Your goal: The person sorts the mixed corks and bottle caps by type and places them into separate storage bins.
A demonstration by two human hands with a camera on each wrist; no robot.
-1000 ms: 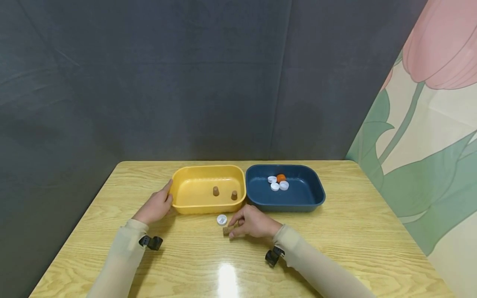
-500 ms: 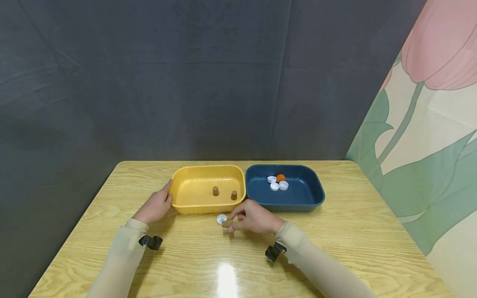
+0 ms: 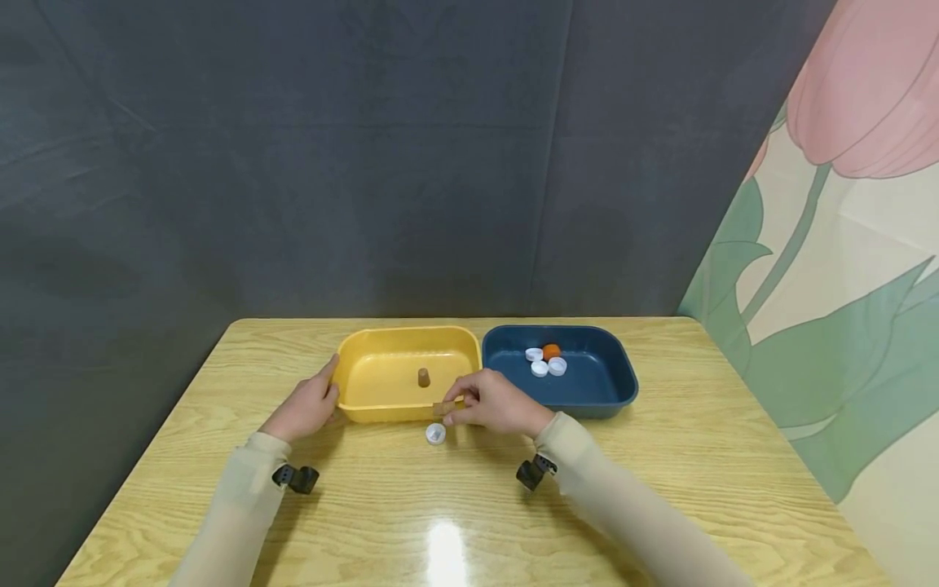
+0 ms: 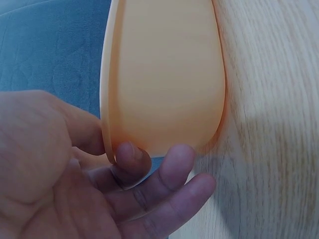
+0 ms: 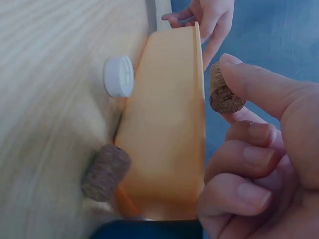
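Note:
My right hand (image 3: pixel 499 403) pinches a brown cork (image 5: pixel 225 92) between thumb and forefinger; in the head view it overlaps the front rim of the yellow tub (image 3: pixel 392 414). At the tub's left end, my left hand (image 3: pixel 302 407) grips the rim, fingers bent against the outside wall (image 4: pixel 169 84). One cork (image 3: pixel 423 377) stands inside the tub. On the table in front lies a white bottle cap (image 3: pixel 436 434). The right wrist view shows another cork (image 5: pixel 105 173) lying by the tub's near corner, hidden behind my right hand in the head view.
A dark blue tub (image 3: pixel 594 399) sits against the yellow one's right side, holding several white caps (image 3: pixel 557 366) and an orange cap (image 3: pixel 551 351). Both stand on a wooden table (image 3: pixel 352 522), with a dark cloth (image 3: pixel 367 163) behind its far edge.
My right hand has lifted the cork off the table and carried it away from me to the yellow tub's front rim. It now covers the tub's right-hand cork. My left hand stays put.

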